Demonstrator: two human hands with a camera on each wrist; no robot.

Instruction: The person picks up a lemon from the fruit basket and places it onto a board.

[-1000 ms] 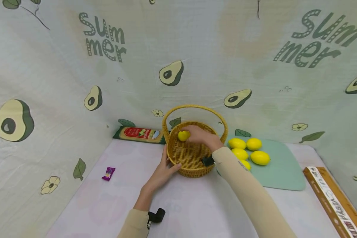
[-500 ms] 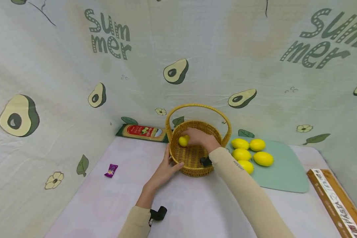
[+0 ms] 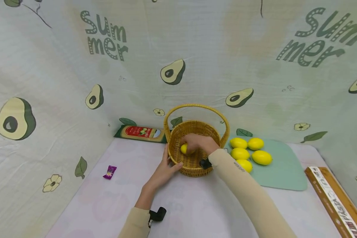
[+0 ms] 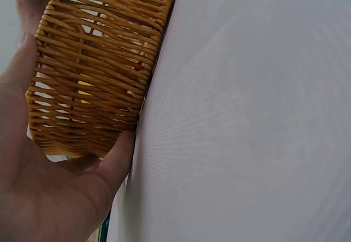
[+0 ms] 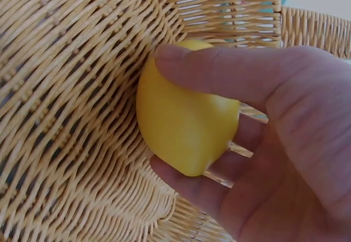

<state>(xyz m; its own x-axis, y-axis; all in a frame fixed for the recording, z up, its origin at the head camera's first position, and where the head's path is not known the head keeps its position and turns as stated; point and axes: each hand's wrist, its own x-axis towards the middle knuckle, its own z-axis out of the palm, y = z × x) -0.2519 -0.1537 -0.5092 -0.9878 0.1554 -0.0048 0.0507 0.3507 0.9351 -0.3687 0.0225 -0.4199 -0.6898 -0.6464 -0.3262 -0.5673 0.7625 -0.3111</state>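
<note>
A yellow lemon [image 5: 184, 121] is pinched between the thumb and fingers of my right hand [image 3: 198, 142], which reaches inside a round wicker basket [image 3: 193, 172] with a tall arched handle. The right wrist view has the lemon low, against the basket's woven inside. My left hand [image 3: 163, 170] holds the basket's front left side from outside. In the left wrist view, that hand's thumb and fingers [image 4: 118, 157] lie around the wicker wall, some of them hidden behind it. Through the weave a bit of yellow shows.
Several lemons [image 3: 261, 157] lie on a pale green board [image 3: 282, 168] right of the basket. A long pasta box [image 3: 334, 201] is at the far right. Behind the basket's left side lies a green-gold packet [image 3: 142, 133]. A small purple wrapped sweet [image 3: 109, 172] sits further left.
My right hand has gone down deeper into the basket with the lemon, from near the rim toward the bottom. The left hand stays at the basket's side. The head view shifts slightly.
</note>
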